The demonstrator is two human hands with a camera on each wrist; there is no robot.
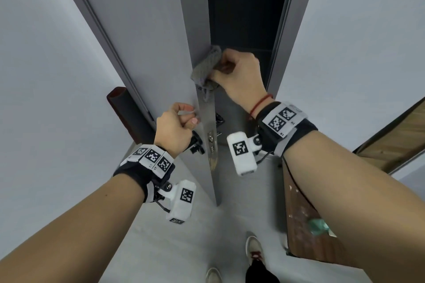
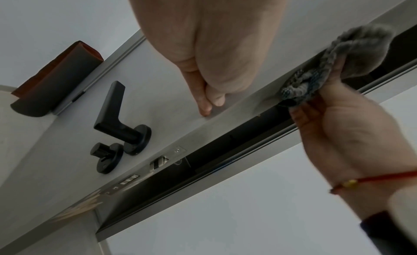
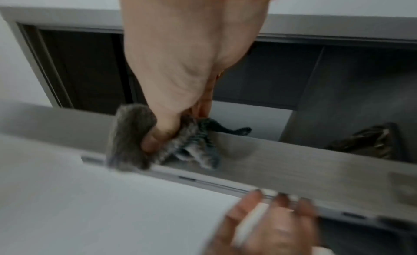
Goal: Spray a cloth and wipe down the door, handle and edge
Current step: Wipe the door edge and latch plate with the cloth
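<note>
The grey door [image 1: 142, 30] stands ajar with its narrow edge [image 1: 197, 30] facing me. My right hand [image 1: 218, 71] grips a bunched grey cloth [image 1: 207, 66] and presses it on that edge, above the metal lock plate [image 1: 210, 142]. The right wrist view shows the cloth [image 3: 131, 134] wrapped over the edge. My left hand [image 1: 190, 115] is curled with its fingertips against the door face near the edge, just above the black lever handle [image 1: 197, 142]. The left wrist view shows the handle [image 2: 112, 112] untouched, with the cloth [image 2: 352, 62] further up the edge.
A dark red-brown cylinder [image 1: 124, 110] sticks out from the wall at the door's hinge side. A paint-speckled wooden board [image 1: 305, 225] with a teal object [image 1: 319, 225] stands low right. A black thumb-turn [image 2: 106, 155] sits below the handle. Beyond the door is a dark room [image 1: 248, 7].
</note>
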